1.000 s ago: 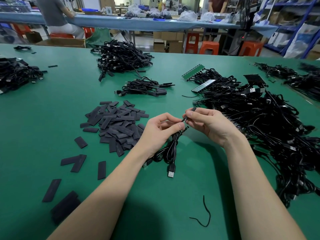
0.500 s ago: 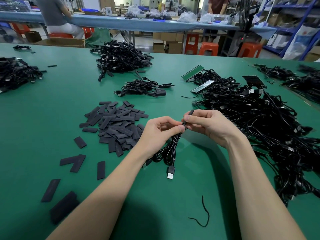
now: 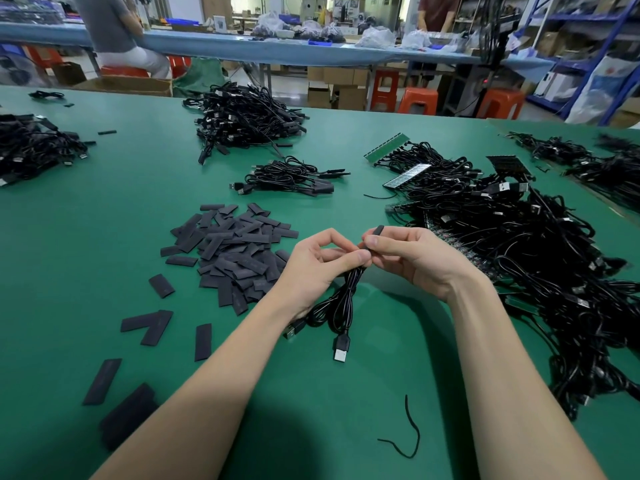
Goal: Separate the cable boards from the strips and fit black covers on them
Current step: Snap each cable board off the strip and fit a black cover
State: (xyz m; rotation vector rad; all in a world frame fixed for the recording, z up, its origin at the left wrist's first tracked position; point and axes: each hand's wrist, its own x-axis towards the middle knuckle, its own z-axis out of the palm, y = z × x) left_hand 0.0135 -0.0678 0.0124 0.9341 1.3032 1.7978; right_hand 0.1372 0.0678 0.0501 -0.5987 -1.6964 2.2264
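- The black flat cover sleeve (image 3: 374, 239) is in the air above the green table mat (image 3: 104, 237), between the two hands, and only its upper end shows over the fingers.
- The right hand (image 3: 412, 261) pinches this sleeve with curled fingers.
- The left hand (image 3: 320, 263) pinches the top of a bundled black USB cable (image 3: 343, 299), which hangs down from the sleeve to a silver plug (image 3: 341, 349) just over the mat.
- I judge the step in hand is fitting the cover on the cable's board; the board itself is hidden.
- The next move calls for pushing the sleeve fully down while the left hand keeps the cable steady.
- Left of the sleeve lies the heap of loose black covers (image 3: 235, 251); right of it, the large tangle of black cables with green board strips (image 3: 502, 244).
- No writing can be read.
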